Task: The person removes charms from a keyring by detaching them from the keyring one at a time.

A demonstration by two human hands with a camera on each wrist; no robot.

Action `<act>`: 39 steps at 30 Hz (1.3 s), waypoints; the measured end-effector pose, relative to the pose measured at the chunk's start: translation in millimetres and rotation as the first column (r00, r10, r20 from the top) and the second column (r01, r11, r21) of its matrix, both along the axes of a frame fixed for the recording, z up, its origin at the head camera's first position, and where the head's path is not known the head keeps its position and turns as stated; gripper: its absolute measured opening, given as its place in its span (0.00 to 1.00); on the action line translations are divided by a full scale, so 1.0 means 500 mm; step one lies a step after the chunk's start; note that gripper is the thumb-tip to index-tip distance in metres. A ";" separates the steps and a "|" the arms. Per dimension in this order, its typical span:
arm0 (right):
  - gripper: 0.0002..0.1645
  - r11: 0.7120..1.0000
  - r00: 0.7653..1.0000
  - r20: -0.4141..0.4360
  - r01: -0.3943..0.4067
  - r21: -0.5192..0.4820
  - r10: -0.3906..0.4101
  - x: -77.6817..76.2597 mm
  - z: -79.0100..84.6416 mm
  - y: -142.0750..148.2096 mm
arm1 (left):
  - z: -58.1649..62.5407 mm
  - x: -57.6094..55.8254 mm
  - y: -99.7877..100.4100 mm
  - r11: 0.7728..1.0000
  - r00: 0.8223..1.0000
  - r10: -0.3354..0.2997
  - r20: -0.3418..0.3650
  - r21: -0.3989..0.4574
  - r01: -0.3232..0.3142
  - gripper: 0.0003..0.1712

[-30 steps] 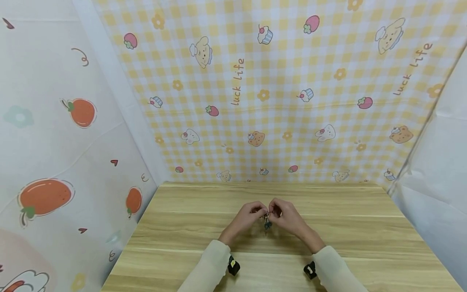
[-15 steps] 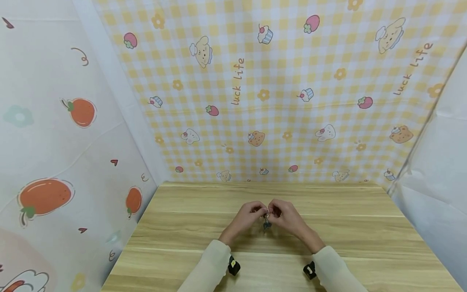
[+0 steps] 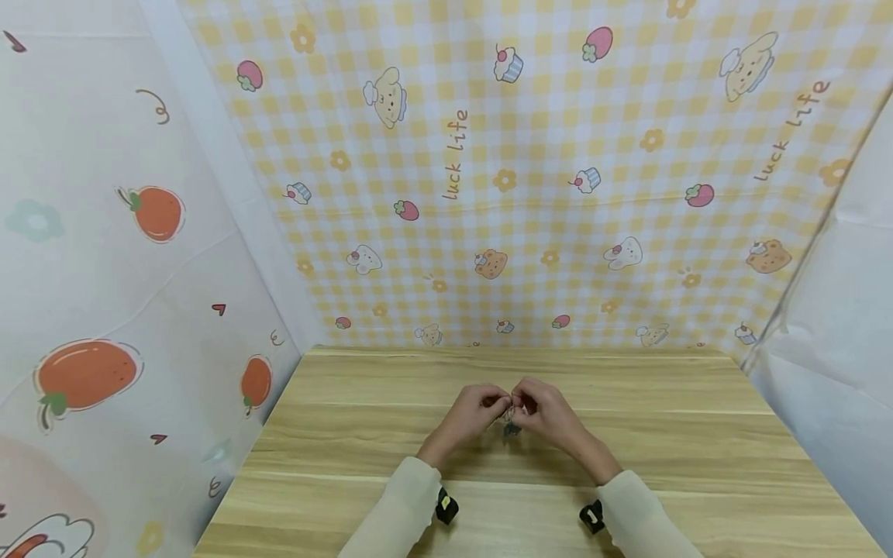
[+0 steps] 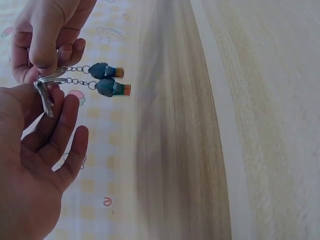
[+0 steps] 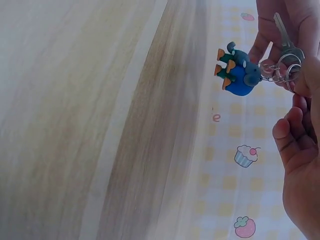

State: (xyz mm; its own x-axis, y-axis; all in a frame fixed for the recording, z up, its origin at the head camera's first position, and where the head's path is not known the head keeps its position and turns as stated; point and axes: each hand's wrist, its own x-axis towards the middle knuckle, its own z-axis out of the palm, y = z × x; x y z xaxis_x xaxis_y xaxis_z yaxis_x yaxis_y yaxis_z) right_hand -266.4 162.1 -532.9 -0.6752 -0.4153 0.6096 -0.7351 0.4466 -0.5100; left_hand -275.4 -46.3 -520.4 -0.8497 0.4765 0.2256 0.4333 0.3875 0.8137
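Observation:
Both hands meet over the table and hold a bunch of split rings [image 5: 290, 72]. My right hand [image 3: 551, 412] pinches the rings between thumb and forefinger. A silver key [image 5: 283, 35] is on them, and my left hand [image 3: 474, 415] pinches it from the other side, its remaining fingers loosely spread in the left wrist view. Two small blue-green animal figures [image 4: 104, 87] with orange feet dangle from short chains [image 4: 77, 81] below the fingers. One figure's round blue body [image 5: 239, 80] faces the right wrist camera. The fingertips partly hide the rings.
A wood-grain table [image 3: 349, 434] lies under the hands. Behind it hangs a yellow checked cloth [image 3: 530, 232], with white patterned cloth [image 3: 181, 294] at the left and a plain white sheet [image 3: 837, 325] at the right. Black wrist mounts [image 3: 446, 508] sit at the sleeves.
The dangling figures have swung and turned slightly below the fingers. Both hands stay in nearly the same place, fingertips close together.

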 end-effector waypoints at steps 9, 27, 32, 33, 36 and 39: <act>0.11 0.999 1.000 0.001 0.005 0.045 -0.005 0.002 0.002 0.008 | -0.002 0.002 0.007 0.996 0.995 0.046 -0.093 -0.073 -0.053 0.12; 0.03 0.982 0.911 0.398 0.160 -0.096 -0.109 0.019 0.000 -0.005 | -0.002 0.005 0.011 0.990 0.995 0.098 0.020 0.097 -0.100 0.10; 0.03 0.980 0.889 0.442 0.177 -0.095 -0.117 0.020 0.000 -0.007 | -0.005 0.005 0.012 0.993 0.997 0.082 -0.007 0.087 -0.081 0.09; 0.04 0.980 0.886 0.447 0.180 -0.090 -0.121 0.021 0.000 -0.008 | -0.005 0.005 0.013 0.993 0.997 0.079 -0.010 0.085 -0.078 0.09; 0.04 0.981 0.880 0.456 0.181 -0.069 -0.130 0.023 0.004 -0.008 | -0.005 0.007 0.014 0.994 0.997 0.078 -0.015 0.077 -0.077 0.08; 0.05 0.982 0.873 0.468 0.183 -0.052 -0.138 0.025 0.007 -0.009 | -0.005 0.009 0.016 0.995 0.996 0.086 -0.028 0.060 -0.084 0.08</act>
State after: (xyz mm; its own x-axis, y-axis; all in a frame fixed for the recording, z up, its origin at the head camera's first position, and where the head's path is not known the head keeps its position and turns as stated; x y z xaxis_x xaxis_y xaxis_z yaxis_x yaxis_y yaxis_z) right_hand -253.9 157.9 -529.2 -0.9411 -0.2351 0.2431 -0.3293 0.4729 -0.8173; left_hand -270.8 -38.2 -522.8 -0.8789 0.3883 0.2770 0.4255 0.3761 0.8231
